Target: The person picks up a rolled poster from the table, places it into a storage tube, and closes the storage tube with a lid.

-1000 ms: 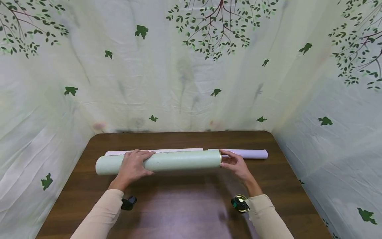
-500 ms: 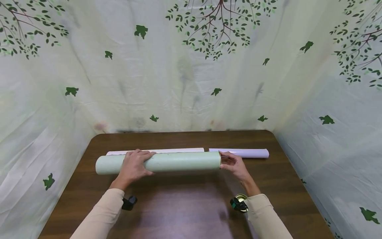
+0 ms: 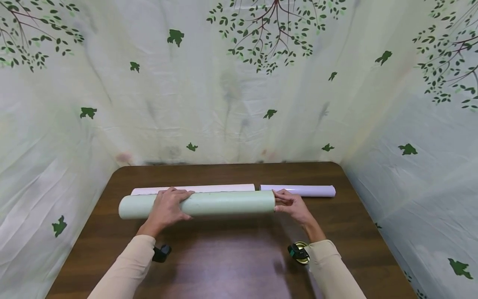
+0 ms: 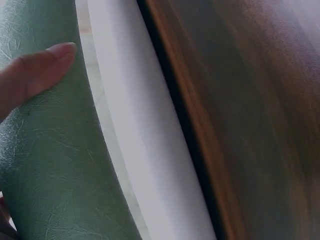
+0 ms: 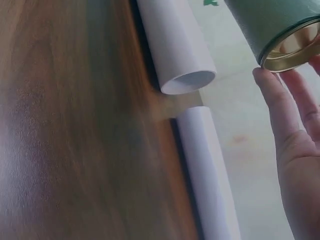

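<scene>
A long pale green tube (image 3: pixel 228 202) is held sideways over the table. My left hand (image 3: pixel 168 205) grips it left of its middle, fingers over the top; in the left wrist view the thumb (image 4: pixel 42 75) lies along its side. My right hand (image 3: pixel 295 207) holds the tube's right end, fingers and thumb at opposite sides of the mouth. The right wrist view shows that end uncovered, with a gold-coloured rim (image 5: pixel 282 65) and shiny inside, fingertips right at the edge.
Behind the green tube, a hollow white tube (image 3: pixel 224 188) and a thinner white roll (image 3: pixel 313 191) lie end to end on the brown table (image 3: pixel 224 265). A round gold-coloured piece (image 3: pixel 304 261) lies partly hidden by the right wrist camera. Leaf-printed curtains surround the table.
The green tube's right end has turned slightly, so less of its gold rim shows. Both hands keep nearly the same places on it.
</scene>
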A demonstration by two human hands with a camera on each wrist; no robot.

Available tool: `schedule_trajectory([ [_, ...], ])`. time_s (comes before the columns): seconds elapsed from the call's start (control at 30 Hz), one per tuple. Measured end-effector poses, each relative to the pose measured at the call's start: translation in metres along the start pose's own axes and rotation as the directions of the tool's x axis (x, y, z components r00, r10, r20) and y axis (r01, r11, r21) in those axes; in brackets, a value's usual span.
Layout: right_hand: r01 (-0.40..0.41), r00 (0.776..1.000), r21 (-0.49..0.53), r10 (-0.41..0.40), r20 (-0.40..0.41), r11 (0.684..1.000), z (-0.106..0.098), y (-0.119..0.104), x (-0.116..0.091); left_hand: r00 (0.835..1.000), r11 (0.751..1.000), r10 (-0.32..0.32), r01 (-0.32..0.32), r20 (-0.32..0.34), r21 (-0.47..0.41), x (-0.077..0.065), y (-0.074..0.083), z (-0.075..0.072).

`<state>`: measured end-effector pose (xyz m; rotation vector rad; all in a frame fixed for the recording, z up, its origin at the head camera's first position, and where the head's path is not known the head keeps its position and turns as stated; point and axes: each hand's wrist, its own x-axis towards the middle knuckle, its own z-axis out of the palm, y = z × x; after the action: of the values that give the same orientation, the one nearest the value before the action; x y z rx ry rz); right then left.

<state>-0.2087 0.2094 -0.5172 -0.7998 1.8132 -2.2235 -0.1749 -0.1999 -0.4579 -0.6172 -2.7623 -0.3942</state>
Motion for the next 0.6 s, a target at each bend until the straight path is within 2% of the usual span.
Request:
schedule_trajectory([
  [0.2,-0.010,1.000,-0.007,0.010,-0.023,1.000,0.000,-0.001,0.005,0.999,0.998,-0.032,0.032,0.011,-0.051,-0.004,-0.002,0.008],
  [0.4,-0.007,1.000,-0.003,0.007,-0.029,1.000,0.001,0.002,0.008,0.999,0.999,-0.034,0.034,-0.006,-0.032,-0.004,-0.004,0.008],
  [0.6,0.001,1.000,-0.008,-0.001,-0.020,1.000,0.001,0.009,0.008,0.999,0.999,-0.033,0.034,0.004,-0.020,-0.005,-0.007,0.007],
])
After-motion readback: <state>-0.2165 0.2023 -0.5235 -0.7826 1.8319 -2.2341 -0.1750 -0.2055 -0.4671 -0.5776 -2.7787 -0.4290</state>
